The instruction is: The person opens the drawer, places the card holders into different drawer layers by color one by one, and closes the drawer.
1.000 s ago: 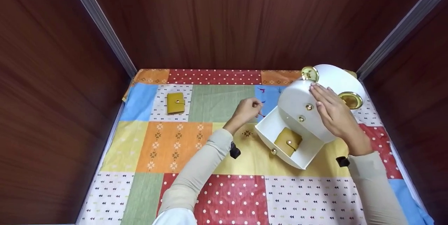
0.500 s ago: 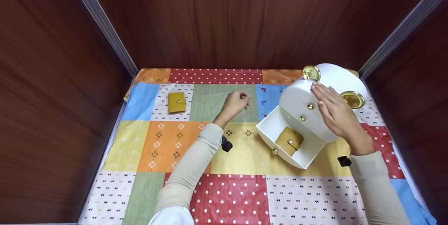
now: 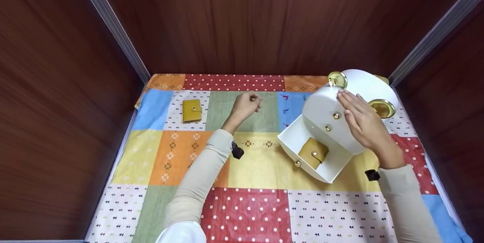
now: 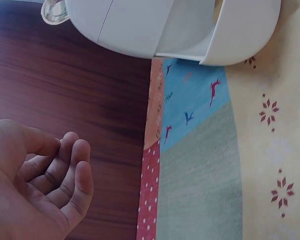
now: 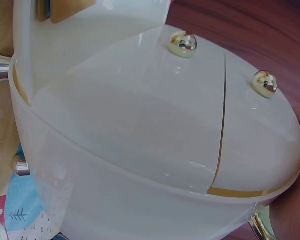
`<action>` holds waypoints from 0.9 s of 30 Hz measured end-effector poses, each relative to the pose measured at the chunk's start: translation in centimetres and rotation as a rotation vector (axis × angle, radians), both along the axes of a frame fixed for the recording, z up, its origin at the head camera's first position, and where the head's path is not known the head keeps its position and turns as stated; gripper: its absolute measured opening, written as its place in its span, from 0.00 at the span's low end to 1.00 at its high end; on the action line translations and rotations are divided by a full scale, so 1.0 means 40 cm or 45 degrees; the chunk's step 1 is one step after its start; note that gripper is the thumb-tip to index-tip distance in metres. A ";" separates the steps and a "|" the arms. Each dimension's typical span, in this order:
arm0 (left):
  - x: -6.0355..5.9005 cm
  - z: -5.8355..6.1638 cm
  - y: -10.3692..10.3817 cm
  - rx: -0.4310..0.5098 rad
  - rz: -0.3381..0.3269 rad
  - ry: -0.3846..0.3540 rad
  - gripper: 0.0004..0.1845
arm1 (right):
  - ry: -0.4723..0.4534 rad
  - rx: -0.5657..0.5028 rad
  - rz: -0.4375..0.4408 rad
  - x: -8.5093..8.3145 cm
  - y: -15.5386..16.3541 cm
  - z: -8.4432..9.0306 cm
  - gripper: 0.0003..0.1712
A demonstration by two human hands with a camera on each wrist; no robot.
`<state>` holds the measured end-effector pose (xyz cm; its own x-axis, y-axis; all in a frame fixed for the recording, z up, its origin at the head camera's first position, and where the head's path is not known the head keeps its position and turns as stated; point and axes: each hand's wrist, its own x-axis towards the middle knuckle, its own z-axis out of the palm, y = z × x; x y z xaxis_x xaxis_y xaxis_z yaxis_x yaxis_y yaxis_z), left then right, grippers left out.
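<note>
A white rounded drawer box point(image 3: 323, 103) with gold knobs and round gold ear-like pieces stands at the right of the table. My right hand point(image 3: 363, 127) rests on its top with fingers straight. The lowest drawer point(image 3: 295, 133) is pulled out, and a mustard-yellow snap wallet point(image 3: 313, 153) lies inside it. A similar yellow wallet point(image 3: 191, 110) lies at the far left of the cloth. Over the green patch, my left hand point(image 3: 245, 106) hovers with loosely curled fingers, holding nothing; the left wrist view shows the same hand point(image 4: 50, 185) well apart from the box.
A colourful patchwork cloth point(image 3: 257, 160) covers the table. Dark wood-grain panels point(image 3: 234, 20) enclose it at the back and both sides, with metal corner strips point(image 3: 113, 27). In the right wrist view, the two upper drawer knobs point(image 5: 183, 44) are visible on the box front.
My left hand has moved left, away from the open drawer, and slightly farther back. The right hand stays on the box; both wallets lie where they were.
</note>
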<state>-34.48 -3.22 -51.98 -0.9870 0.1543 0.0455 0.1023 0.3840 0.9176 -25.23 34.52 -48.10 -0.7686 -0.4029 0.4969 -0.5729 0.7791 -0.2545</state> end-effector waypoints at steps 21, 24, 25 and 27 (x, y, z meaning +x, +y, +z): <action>-0.027 0.010 -0.108 0.045 0.123 0.022 0.11 | 0.033 -0.011 0.012 0.000 -0.002 -0.007 0.28; -0.035 0.014 -0.120 0.053 0.139 0.020 0.11 | 0.025 -0.016 0.004 0.001 -0.002 -0.006 0.28; -0.037 0.016 -0.124 0.048 0.149 0.019 0.10 | 0.024 -0.015 0.004 0.001 -0.003 -0.005 0.28; -0.040 0.019 -0.135 0.041 0.172 0.017 0.10 | 0.019 -0.013 0.003 0.000 -0.004 -0.005 0.28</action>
